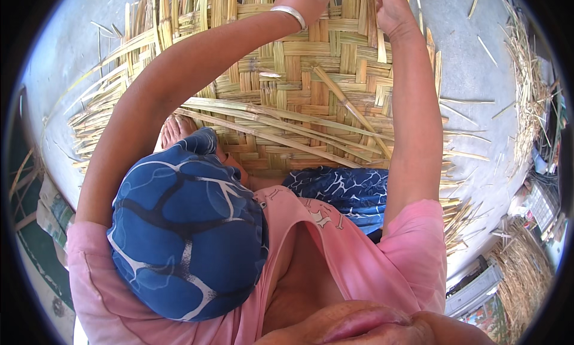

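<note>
A woven mat of flat yellow-green reed strips [293, 61] lies on the floor in front of me, its loose strip ends sticking out around the edges. My left hand [304, 3], with a silver bangle [290, 13] at the wrist, is closed over the mat's far part. To its right, my right hand [394, 11] is also closed, beside upright reed strips [366, 10]. The top edge of the view cuts off both hands' fingertips, so what they hold is hidden. Several long loose strips [281, 125] lie across the mat's near part, and a short one [350, 109] rests slantwise.
My bare foot [177, 129] and blue patterned clothed knee [188, 225] are at the mat's near left. Reed scraps [487, 51] litter the grey floor. Piles of thin stalks [521, 273] and a grey plastic-looking object [475, 291] stand at the right.
</note>
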The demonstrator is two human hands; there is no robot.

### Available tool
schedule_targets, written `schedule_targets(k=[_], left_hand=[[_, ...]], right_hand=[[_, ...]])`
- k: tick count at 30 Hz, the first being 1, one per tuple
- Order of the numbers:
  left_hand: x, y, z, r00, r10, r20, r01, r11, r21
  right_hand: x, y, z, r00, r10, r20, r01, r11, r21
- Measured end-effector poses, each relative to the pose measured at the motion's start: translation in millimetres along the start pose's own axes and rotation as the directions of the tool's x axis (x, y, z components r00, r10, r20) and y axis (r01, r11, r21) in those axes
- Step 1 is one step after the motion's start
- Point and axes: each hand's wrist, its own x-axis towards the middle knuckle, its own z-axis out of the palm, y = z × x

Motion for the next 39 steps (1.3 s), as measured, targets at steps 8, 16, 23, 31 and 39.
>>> schedule_targets(k=[8,16,23,31,39], left_hand=[[24.4,-1.2,-10.5,0.911,0.079,0.404,-0.182,0.958,0.223],[7.8,7.3,-25.7,0.711,0.387,0.587,-0.702,0.441,0.559],[-52.0,-21.7,-36.5,0.84,0.494,0.224,-0.542,0.786,0.299],[-61.0,-5.5,-33.7,0.781,0.467,0.415,-0.619,0.672,0.407],[-74.4,-7.5,-38.1,0.819,0.395,0.417,-0.571,0.635,0.52]], right_hand=[[-8.2,0.4,8.9,0.996,-0.077,0.033,0.079,0.996,-0.049],[-8.3,5.7,10.0,0.994,-0.098,0.046,0.103,0.986,-0.133],[-3.8,8.5,11.0,0.999,0.015,-0.052,-0.037,0.898,-0.439],[12.4,20.4,-4.2,0.999,0.037,0.028,-0.018,0.864,-0.504],[5.9,37.8,19.8,0.677,-0.725,0.126,0.09,-0.088,-0.992]])
